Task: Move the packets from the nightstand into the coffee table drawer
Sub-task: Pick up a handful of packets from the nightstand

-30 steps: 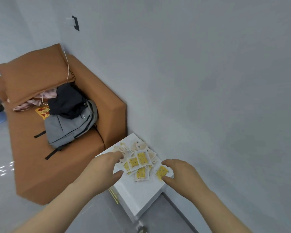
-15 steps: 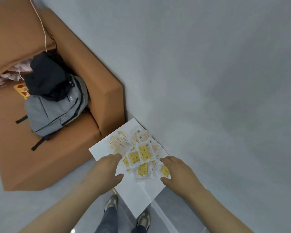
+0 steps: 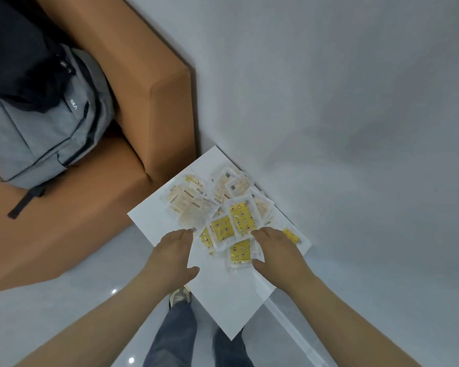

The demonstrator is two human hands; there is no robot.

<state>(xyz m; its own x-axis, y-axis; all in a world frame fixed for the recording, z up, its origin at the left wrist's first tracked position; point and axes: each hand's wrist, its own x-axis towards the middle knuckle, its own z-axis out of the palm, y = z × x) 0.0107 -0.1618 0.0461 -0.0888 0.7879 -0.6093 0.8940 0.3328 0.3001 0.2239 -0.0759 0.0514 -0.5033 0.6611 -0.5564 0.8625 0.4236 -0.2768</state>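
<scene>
A pile of several small clear packets [image 3: 239,215], some yellow and some pale beige, lies on the white nightstand [image 3: 223,300] in the corner by the wall. My left hand [image 3: 172,255] rests on the nightstand at the pile's left edge, with its fingertips touching the nearest packets. My right hand [image 3: 276,252] lies on the pile's right side, fingers spread over the yellow packets and thumb beside the lowest one. One more yellow packet [image 3: 292,235] peeks out behind my right hand near the nightstand's right edge. The coffee table drawer is out of view.
An orange sofa [image 3: 157,107] stands directly left of the nightstand, carrying a grey backpack [image 3: 43,128] and a black garment [image 3: 16,49]. The grey wall [image 3: 355,128] runs behind and to the right. My legs and shoes [image 3: 180,298] stand on the glossy floor below.
The view has tilted down and come closer to the nightstand. My right hand has shifted left from the lone yellow packet onto the pile. My left hand stays at the pile's left edge.
</scene>
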